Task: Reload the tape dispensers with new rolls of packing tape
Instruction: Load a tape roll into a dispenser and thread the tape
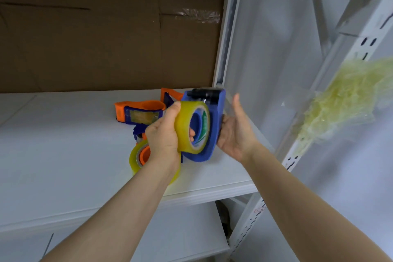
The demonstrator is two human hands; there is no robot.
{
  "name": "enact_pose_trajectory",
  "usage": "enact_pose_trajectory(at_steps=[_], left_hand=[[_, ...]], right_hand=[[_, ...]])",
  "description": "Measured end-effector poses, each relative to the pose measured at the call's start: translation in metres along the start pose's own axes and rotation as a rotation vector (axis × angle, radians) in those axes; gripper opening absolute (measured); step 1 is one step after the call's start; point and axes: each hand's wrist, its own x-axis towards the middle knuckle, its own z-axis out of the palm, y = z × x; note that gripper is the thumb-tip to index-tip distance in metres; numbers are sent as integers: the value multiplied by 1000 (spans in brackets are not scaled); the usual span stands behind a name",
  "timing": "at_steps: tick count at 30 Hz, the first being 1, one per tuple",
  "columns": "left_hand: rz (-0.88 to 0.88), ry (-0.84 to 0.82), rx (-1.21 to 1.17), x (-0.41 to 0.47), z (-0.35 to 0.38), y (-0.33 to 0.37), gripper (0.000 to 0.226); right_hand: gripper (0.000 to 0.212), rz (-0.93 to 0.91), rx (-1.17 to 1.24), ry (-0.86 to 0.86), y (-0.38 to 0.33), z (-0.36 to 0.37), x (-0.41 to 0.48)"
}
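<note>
My left hand [164, 132] grips a yellowish clear roll of packing tape [187, 125], thumb on top and fingertips inside the core. The roll sits against the hub of a blue tape dispenser [214, 121] that I hold above the shelf. My right hand [236, 132] supports the dispenser from its right side, fingers behind it, thumb raised. The dispenser's black cutter end points up.
On the white shelf [63, 155] lie an orange and blue dispenser [140, 112], another orange one [170, 94] behind it, and a dispenser with a tape roll [139, 155] under my left wrist. Brown cardboard [106, 38] lines the back. Crumpled used tape [344, 100] hangs on the right upright.
</note>
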Motion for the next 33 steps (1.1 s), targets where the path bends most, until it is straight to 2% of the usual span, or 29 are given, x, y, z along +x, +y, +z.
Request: enact_pose_trajectory(at_steps=[3, 8, 11, 13, 14, 16, 19, 22, 26, 28, 33], left_hand=[[-78, 6, -74, 10, 3, -2, 41], [-270, -139, -102, 12, 8, -16, 50], [-302, -153, 210, 18, 10, -18, 60], [-243, -155, 483, 23, 10, -15, 51], [-181, -169, 550, 25, 9, -12, 44], [-90, -171, 540, 34, 6, 0, 30], [-70, -108, 439, 46, -1, 20, 15], [-46, -40, 510, 62, -14, 31, 8], [-29, -1, 641, 73, -28, 42, 13], [-31, 16, 673, 77, -34, 48, 7], [0, 57, 717, 94, -48, 55, 28]], right_hand=[[64, -83, -229, -42, 16, 9, -7], [37, -151, -590, 313, 17, 15, -5], [29, -157, -695, 409, 5, 6, -1], [31, -167, -830, 433, -7, 0, 3], [33, -163, -912, 438, -13, -3, 4], [39, -129, -1067, 449, -20, -9, 9], [43, -29, -1292, 459, -21, -15, 16], [40, 64, -1456, 426, -13, -19, 21], [42, 166, -1517, 387, -7, -24, 26], [42, 189, -1565, 349, -11, -22, 29], [35, 367, -1776, 216, -30, -11, 34]])
